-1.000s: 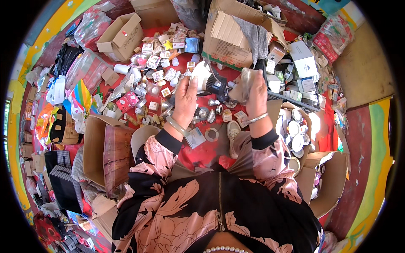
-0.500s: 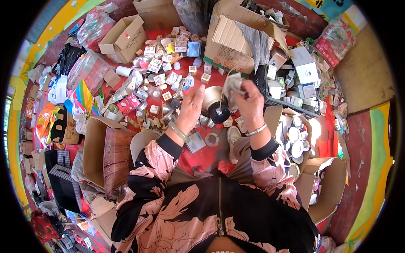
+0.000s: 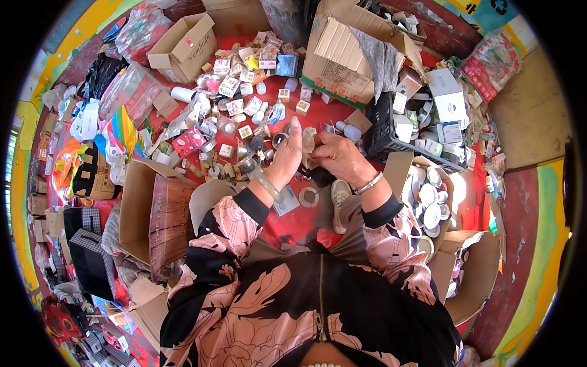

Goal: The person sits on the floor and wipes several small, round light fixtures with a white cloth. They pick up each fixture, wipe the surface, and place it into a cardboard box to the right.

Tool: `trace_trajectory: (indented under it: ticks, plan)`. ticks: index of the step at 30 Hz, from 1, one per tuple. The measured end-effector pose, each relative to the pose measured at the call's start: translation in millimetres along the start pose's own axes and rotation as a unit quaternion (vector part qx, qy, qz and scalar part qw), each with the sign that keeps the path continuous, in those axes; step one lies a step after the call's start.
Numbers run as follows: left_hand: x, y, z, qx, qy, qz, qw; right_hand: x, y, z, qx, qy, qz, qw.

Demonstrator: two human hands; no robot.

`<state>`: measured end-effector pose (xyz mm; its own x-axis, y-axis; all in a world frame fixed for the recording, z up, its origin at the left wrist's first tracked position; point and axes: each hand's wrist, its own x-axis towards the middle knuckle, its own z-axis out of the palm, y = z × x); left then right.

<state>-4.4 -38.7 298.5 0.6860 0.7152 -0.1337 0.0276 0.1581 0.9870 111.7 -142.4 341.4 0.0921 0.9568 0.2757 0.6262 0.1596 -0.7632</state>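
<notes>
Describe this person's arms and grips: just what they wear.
The sleeves are black with large pink flowers outlined in black, ending in plain black cuffs. Neither the left grip nor the right grip wears a glove. A thick, pale bangle circles the left wrist; a slimmer, silvery bracelet circles the right.
</notes>
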Motion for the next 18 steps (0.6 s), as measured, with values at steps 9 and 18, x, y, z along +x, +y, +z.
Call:
trace_trajectory:
  ticks: [9, 18]
  plan:
    - [6, 5, -16, -0.051, -0.047, -0.037, 0.997, -5, 26, -9, -0.090, 0.127, 0.102, 0.983]
    - [3, -7, -3, -0.020, 0.011, 0.001, 1.000, 6, -5, 8, 0.002, 0.009, 0.004, 1.000]
